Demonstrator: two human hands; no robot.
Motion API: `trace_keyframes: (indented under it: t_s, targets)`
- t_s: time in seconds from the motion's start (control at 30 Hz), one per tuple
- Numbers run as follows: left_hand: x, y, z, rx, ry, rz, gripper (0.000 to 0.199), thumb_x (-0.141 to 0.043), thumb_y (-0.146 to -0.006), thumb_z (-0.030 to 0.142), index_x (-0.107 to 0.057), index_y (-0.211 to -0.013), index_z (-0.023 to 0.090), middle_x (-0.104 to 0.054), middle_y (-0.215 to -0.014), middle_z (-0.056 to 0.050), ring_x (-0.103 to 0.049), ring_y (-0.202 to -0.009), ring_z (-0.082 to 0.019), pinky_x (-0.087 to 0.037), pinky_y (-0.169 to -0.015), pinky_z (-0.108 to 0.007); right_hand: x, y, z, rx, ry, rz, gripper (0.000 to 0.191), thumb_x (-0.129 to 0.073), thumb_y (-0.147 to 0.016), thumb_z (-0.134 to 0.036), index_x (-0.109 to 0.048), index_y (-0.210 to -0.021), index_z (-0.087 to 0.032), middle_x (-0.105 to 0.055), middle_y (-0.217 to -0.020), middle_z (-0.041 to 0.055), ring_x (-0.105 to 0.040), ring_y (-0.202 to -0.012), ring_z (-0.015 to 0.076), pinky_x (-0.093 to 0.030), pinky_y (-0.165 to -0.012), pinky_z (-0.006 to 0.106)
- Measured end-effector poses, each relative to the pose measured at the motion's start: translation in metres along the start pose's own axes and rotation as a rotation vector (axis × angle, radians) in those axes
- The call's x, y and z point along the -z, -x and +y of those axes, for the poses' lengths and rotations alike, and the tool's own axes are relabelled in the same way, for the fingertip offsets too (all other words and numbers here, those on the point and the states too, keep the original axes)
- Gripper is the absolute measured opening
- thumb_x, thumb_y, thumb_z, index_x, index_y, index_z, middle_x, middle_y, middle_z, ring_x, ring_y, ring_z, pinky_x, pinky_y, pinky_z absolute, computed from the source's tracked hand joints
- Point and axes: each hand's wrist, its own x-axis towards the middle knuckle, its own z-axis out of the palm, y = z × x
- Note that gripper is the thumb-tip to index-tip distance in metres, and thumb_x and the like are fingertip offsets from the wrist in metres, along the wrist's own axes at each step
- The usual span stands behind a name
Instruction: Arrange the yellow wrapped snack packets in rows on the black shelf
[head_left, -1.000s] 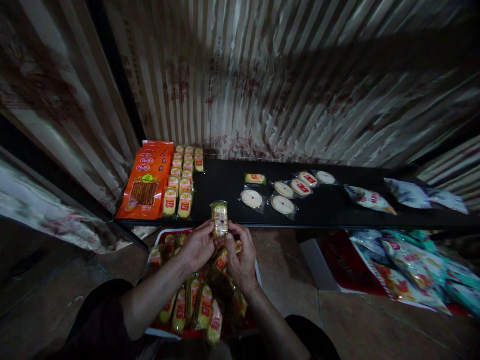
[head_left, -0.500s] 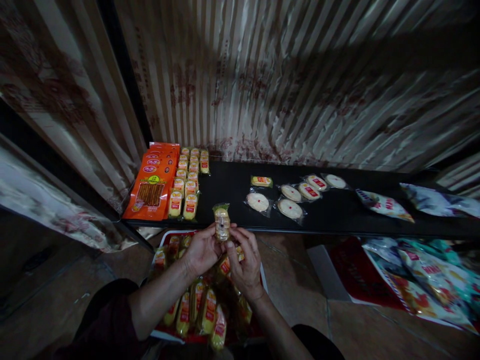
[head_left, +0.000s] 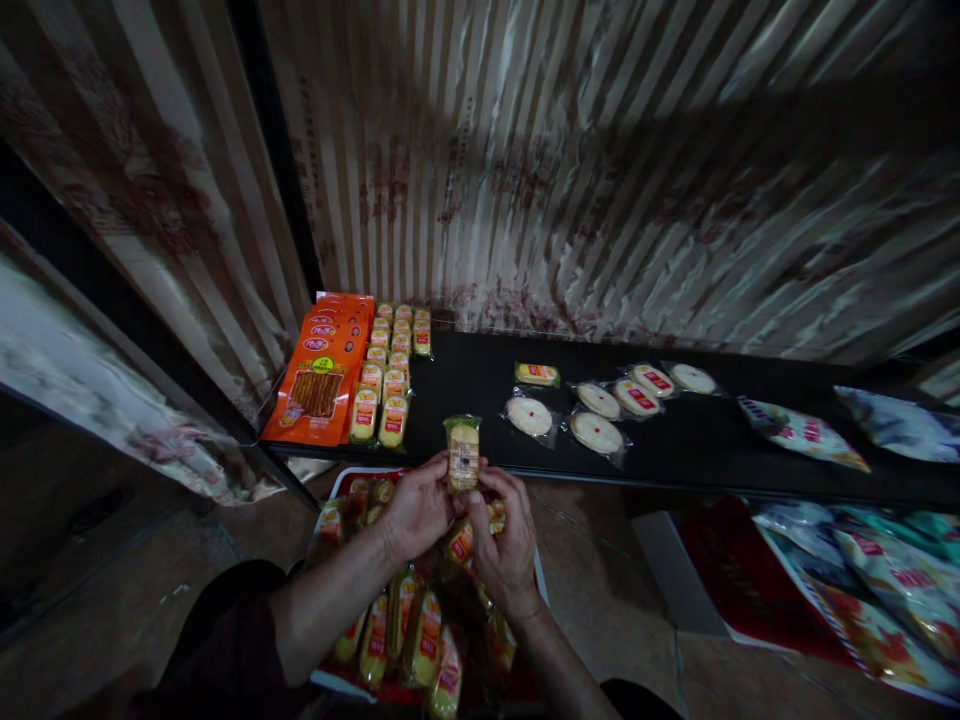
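A clear-wrapped packaged cake (head_left: 463, 455) is held upright between my two hands, its plain back with small print turned toward me. My left hand (head_left: 421, 508) grips its left side, and my right hand (head_left: 506, 540) has thumb and fingers on its lower right. Below them is a red box with a white rim (head_left: 541, 580), holding several yellow packaged cakes (head_left: 426, 630) with red and orange labels. Ahead on the black shelf (head_left: 465, 385), similar packaged cakes (head_left: 393, 420) stand in rows beside orange snack bags (head_left: 315, 385).
Flat round wrapped pastries (head_left: 596, 432) and a single yellow packaged cake (head_left: 537, 374) lie mid-shelf. Farther right are plastic snack bags (head_left: 802, 432). A red and white carton (head_left: 739, 570) with more bags sits under the shelf. A dark post (head_left: 281, 140) and striped curtain (head_left: 525, 170) stand behind.
The view has shifted slightly, so the shelf and its goods sit a little lower and farther right. Both hands still hold the same packaged cake, now turned slightly more face-on.
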Motion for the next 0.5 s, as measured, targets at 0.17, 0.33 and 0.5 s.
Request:
trace_keyframes:
  t_s: [0.17, 0.33, 0.5]
  targets:
    - [0.0011, 0.0010, -0.0012, -0.091, -0.067, -0.045, 0.020, -0.064, -0.077, 0.018, -0.064, -0.097, 0.015, -0.068, -0.094, -0.005, -0.063, -0.084, -0.014, -0.049, -0.074, -0.024, -0.0013, 0.0008, 0.0026, -0.048, -0.028, 0.018, 0.017, -0.049, -0.089, -0.021, -0.055, -0.105, -0.022, -0.061, -0.096, 0.0049, -0.059, -0.090, 0.0176, -0.050, -0.078, 0.033]
    - [-0.0011, 0.0019, -0.0009, -0.163, -0.195, -0.010, 0.032, -0.073, -0.070, 0.022, -0.060, -0.100, 0.021, -0.064, -0.091, 0.000, -0.059, -0.081, -0.011, -0.046, -0.073, -0.023, -0.0016, 0.0001, 0.0008, -0.075, -0.059, -0.024, 0.016, -0.046, -0.090, -0.021, -0.057, -0.101, -0.022, -0.062, -0.101, 0.0059, -0.058, -0.098, 0.0191, -0.047, -0.085, 0.036]
    - [-0.0051, 0.0028, -0.0053, -0.355, -0.429, 0.062, 0.027, -0.076, -0.068, 0.025, -0.059, -0.089, 0.021, -0.061, -0.086, 0.002, -0.055, -0.086, -0.011, -0.041, -0.081, -0.022, -0.0022, -0.0008, -0.0018, -0.141, -0.080, -0.052, 0.018, -0.046, -0.091, -0.027, -0.057, -0.104, -0.021, -0.059, -0.104, 0.0068, -0.056, -0.101, 0.0203, -0.046, -0.087, 0.038]
